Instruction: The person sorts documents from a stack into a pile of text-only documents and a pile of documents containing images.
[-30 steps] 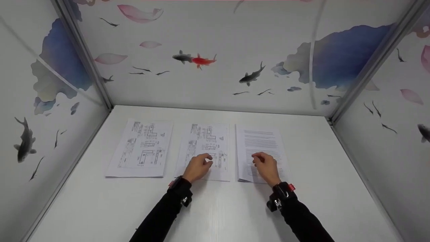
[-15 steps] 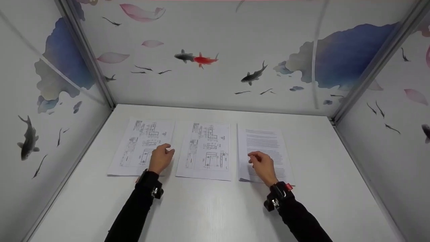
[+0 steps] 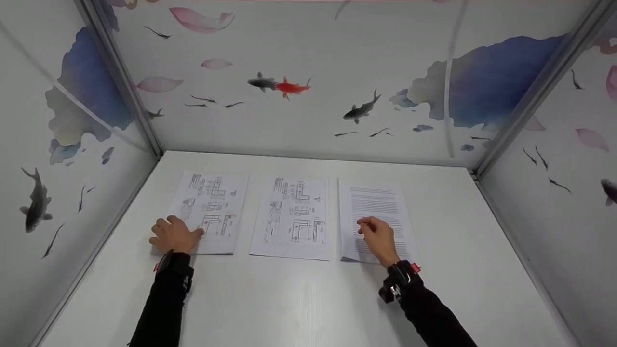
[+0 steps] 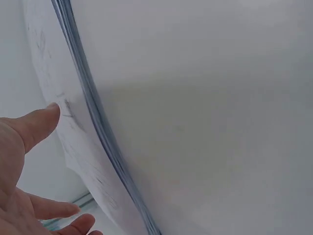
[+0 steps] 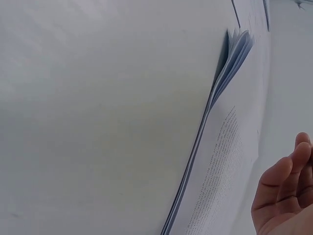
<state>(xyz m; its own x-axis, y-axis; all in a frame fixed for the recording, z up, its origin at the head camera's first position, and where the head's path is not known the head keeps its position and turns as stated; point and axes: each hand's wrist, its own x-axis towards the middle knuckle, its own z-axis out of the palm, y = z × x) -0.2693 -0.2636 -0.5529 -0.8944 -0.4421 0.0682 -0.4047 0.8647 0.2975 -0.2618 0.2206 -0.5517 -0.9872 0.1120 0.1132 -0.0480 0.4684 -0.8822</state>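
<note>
My left hand (image 3: 176,234) is over the lower left part of the left paper stack (image 3: 217,243), fingers spread. The stack's top sheet carries technical drawings. In the left wrist view, the thumb and fingers of the left hand (image 4: 22,152) are apart above the stack (image 4: 105,166), with nothing gripped; contact is unclear. My right hand (image 3: 381,241) hovers at the right paper stack (image 3: 376,202), which bears lines of text. Its fingers are loosely bent and hold nothing. In the right wrist view, the right hand (image 5: 283,200) is apart from the stack (image 5: 220,166), whose corner sheets fan out.
Between the two stacks lies a thin layer of paper (image 3: 289,243) with a similar drawing. All the papers rest on a white table (image 3: 289,299). White panels (image 3: 308,125) printed with fish and petals enclose the back and sides.
My left hand has moved left from the middle paper, across to the left stack's lower left corner, and its fingers have spread. The right hand has barely moved.
</note>
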